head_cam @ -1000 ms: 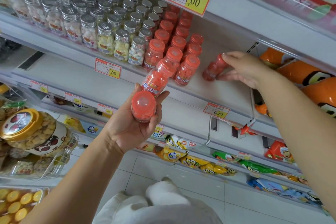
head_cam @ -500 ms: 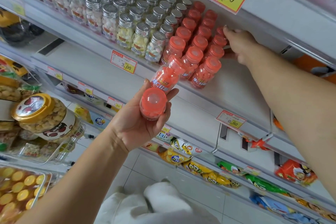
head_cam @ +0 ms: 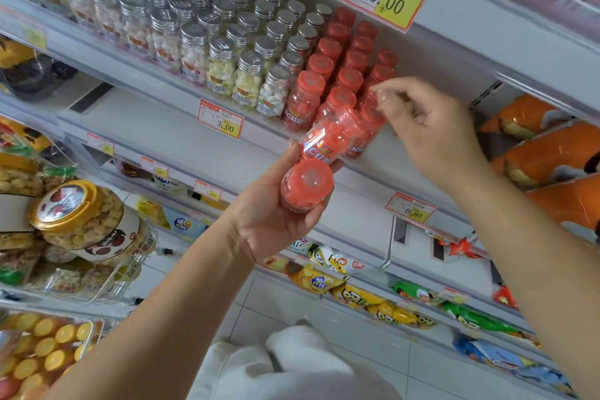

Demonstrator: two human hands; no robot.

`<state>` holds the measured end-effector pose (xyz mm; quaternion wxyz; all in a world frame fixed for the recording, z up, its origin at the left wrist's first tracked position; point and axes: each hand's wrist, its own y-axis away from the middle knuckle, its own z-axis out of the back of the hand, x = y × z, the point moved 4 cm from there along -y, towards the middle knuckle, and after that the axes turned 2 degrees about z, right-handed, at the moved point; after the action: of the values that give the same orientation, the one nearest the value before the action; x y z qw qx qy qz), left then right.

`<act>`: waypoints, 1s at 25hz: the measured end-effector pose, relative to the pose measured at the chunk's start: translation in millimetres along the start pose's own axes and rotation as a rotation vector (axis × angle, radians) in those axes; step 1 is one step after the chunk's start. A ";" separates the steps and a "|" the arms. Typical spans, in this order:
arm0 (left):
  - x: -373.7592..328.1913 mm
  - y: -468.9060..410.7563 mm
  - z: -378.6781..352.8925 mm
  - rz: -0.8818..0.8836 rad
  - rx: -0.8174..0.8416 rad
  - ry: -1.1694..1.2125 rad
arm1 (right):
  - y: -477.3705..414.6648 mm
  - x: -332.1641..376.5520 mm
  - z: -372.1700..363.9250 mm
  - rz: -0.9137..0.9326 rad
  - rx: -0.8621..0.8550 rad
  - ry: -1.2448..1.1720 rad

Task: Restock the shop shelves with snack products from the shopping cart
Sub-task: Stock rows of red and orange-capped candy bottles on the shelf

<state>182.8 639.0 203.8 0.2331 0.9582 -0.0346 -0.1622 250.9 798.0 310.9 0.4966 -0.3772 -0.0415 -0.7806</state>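
A single head-worn camera faces forward and slightly down, close to the snack shelf [head_cam: 367,182].

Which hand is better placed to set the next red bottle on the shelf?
Probably the right hand: empty, beside the shelf's red row; the left hand holds two red bottles.

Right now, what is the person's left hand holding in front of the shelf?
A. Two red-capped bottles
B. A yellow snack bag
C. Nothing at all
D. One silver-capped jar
A: the left hand grips two red-capped bottles, one with its cap facing the camera and the other tilted just above it.
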 end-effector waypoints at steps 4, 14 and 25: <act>7.3 -6.4 -13.7 -0.006 -0.028 -0.091 | 14.1 3.0 -2.8 -0.109 0.191 -0.200; 19.1 -18.5 1.2 0.057 -0.148 -0.041 | -0.1 -89.7 43.8 -0.359 0.046 0.190; 8.7 -9.9 15.5 0.006 -0.169 0.014 | -27.9 -125.9 16.2 -0.719 -0.163 -0.476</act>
<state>185.8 639.9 183.8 0.3140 0.9361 -0.0219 -0.1572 265.3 912.9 251.7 0.1383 -0.5462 -0.2217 -0.7958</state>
